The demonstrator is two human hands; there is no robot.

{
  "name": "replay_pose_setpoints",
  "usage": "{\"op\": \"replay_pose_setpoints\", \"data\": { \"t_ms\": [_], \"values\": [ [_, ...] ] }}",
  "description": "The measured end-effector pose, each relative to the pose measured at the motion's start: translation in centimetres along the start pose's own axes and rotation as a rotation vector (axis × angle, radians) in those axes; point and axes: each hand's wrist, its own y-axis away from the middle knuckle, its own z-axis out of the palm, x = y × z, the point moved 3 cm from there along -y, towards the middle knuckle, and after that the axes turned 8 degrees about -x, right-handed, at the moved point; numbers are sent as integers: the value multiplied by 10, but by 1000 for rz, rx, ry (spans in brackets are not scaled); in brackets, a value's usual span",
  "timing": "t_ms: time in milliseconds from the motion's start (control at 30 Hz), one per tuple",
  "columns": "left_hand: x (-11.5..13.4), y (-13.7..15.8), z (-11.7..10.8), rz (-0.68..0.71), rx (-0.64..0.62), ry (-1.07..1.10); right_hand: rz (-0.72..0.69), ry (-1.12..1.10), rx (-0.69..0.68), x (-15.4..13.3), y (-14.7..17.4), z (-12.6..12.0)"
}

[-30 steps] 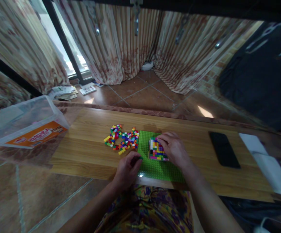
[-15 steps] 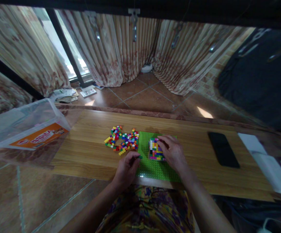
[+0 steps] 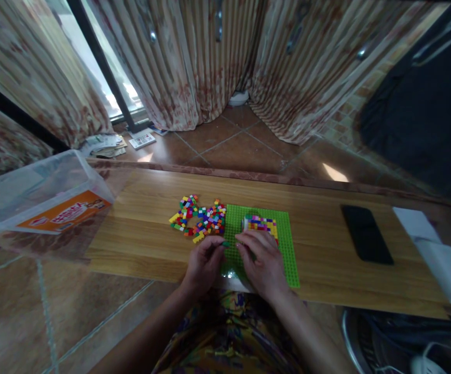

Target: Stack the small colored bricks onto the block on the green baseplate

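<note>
My left hand (image 3: 205, 262) pinches a small green toy brick (image 3: 226, 243) between thumb and fingertips, over the left edge of the green baseplate (image 3: 292, 259). My right hand (image 3: 262, 259) is over the baseplate, thumb and index fingertip slightly apart and facing the green brick, with nothing visible between them. Behind its fingers, a block built of multicoloured bricks (image 3: 262, 223) stands on the baseplate, its near part hidden by the hand. Left of the baseplate, a pile of loose coloured bricks (image 3: 213, 221) lies on the wooden table (image 3: 139, 223).
A clear plastic box with an orange label (image 3: 69, 210) stands at the table's left end. To the right lie a black phone (image 3: 366, 234) and white objects (image 3: 431, 249). Beyond the table are a tiled floor (image 3: 233, 135) and striped curtains (image 3: 194, 67).
My right hand has come off the multicoloured block and moved left and nearer to me, towards the green brick. My left hand still pinches that brick. The view has tilted down slightly.
</note>
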Motion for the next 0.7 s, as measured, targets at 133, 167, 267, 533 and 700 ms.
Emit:
{"op": "replay_pose_setpoints", "data": {
  "t_ms": [133,167,267,533,700],
  "values": [
    [2,-1,-2,-16,22,72,16,49,-59,-1,3,9],
    [2,-1,-3,-17,24,78,16,56,-67,-1,3,10],
    [3,-1,-3,-9,17,91,8,68,-94,-1,2,12],
    [4,0,-3,6,-3,125,-4,77,-103,-3,0,18],
    [4,1,-3,28,-3,111,5,10,-76,-3,0,15]
  ]
}}
